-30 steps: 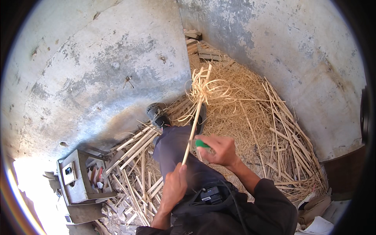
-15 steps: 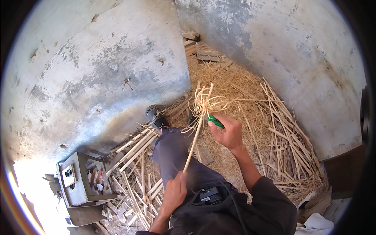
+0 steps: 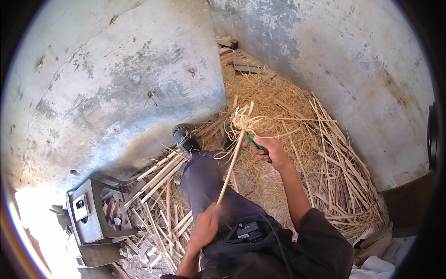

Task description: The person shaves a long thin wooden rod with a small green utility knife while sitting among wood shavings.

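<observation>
My left hand point(image 3: 206, 227) is closed round the near end of a thin pale wooden stick point(image 3: 231, 171), which slants up and away across my leg. Pale curled shavings point(image 3: 246, 122) hang in a tangle about the stick's far end. In my right hand point(image 3: 274, 151) is a green-handled knife point(image 3: 261, 148), its tip side pointing at the stick just below the curls. The blade is too small to make out, so I cannot tell whether it touches the wood.
Straw-like shavings point(image 3: 265, 93) cover the floor up to the worn walls. Long sticks lie heaped on the right point(image 3: 346, 172) and left point(image 3: 160, 176). A wooden box point(image 3: 88, 214) holding small things stands at the left. My shoe point(image 3: 185, 135) is beside the left wall.
My right hand has shifted slightly right and nearer to me, and more of the green handle shows. The left hand and stick have hardly moved.
</observation>
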A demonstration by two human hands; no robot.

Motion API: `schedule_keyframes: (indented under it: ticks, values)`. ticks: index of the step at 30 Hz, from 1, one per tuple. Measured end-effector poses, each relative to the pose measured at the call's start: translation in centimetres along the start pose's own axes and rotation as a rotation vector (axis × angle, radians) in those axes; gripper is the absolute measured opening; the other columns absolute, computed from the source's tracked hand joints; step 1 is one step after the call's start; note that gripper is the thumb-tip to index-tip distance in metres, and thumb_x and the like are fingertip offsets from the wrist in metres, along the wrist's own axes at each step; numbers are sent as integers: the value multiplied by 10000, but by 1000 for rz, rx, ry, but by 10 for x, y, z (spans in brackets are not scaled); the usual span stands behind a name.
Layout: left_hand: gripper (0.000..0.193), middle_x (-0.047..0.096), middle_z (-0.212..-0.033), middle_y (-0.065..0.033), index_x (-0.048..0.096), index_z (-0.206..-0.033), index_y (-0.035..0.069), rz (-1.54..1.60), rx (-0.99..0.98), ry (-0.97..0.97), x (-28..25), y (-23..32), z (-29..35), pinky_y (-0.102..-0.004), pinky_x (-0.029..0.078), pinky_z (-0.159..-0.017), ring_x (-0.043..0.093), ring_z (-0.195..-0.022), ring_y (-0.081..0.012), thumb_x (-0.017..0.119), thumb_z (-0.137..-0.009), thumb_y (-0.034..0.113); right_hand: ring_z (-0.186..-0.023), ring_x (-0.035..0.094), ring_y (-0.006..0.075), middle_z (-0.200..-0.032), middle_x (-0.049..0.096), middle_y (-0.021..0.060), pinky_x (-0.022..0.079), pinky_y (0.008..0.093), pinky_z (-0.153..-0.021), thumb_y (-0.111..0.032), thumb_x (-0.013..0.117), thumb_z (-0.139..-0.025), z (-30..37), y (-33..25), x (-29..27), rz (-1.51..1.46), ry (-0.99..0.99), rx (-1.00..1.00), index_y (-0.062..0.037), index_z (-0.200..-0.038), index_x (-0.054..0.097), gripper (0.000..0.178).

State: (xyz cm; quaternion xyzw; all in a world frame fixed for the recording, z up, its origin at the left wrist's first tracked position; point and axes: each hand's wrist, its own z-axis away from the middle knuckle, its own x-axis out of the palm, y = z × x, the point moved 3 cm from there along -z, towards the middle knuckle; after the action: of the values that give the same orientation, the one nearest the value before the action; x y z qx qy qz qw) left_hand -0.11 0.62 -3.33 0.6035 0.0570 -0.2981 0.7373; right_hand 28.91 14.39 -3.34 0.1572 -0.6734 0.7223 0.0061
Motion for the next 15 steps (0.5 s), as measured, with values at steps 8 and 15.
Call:
schedule_keyframes:
  ticks: [8,15]
  values:
    - [317,568,-690,-144,594,-978,1,146,39,-58,4,-8,-11,-418,450,-618,557,-606,-249,520,-1169,243,-613,460,53,-739,538,-31,389,238,-572,-273,665,-1090,9,6,-1,42,60,-80,24,-1224,742,335]
    - [314,491,-656,-93,589,-931,0,170,11,52,-1,-7,-24,-367,373,-562,414,-610,-134,598,-1145,229,-854,724,159,-993,781,90,552,341,-767,-254,819,-964,36,-7,34,525,84,-255,-41,-1216,772,334]
